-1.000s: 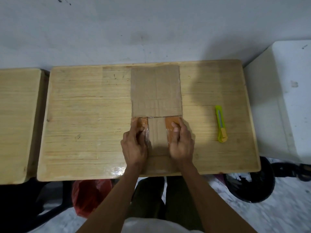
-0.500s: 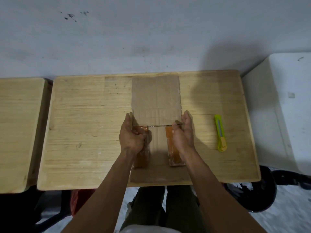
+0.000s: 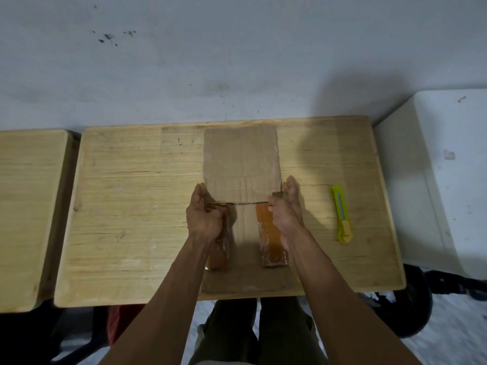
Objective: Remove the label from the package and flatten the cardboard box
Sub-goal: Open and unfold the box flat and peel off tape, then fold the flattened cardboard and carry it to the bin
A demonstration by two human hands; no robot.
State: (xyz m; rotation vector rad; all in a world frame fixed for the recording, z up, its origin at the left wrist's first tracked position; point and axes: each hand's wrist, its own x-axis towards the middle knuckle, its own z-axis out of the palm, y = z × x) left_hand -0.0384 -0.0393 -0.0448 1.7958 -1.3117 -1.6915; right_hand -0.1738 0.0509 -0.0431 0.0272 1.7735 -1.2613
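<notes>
Both hands on cardboard, table top.
Left hand (image 3: 204, 216) and right hand (image 3: 286, 212) each clamp a side edge of the cardboard (image 3: 241, 164); knife (image 3: 341, 214) lies apart, right.

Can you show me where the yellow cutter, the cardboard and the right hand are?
yellow cutter (image 3: 341, 214): head view, middle of its body.
cardboard (image 3: 241, 159): head view, bare far panel.
right hand (image 3: 286, 209): head view, back of the hand.

Looks like a bare utility room or makeshift workspace, not a kitted-out shop — plain wooden table (image 3: 131, 206) pushed against a scuffed, stained white wall (image 3: 237, 61), a second matching table (image 3: 29, 206) alongside, white cabinet-like unit (image 3: 442, 180) on the right, black bin (image 3: 411, 306) and red bag (image 3: 118, 322) underneath on a pale floor.
</notes>
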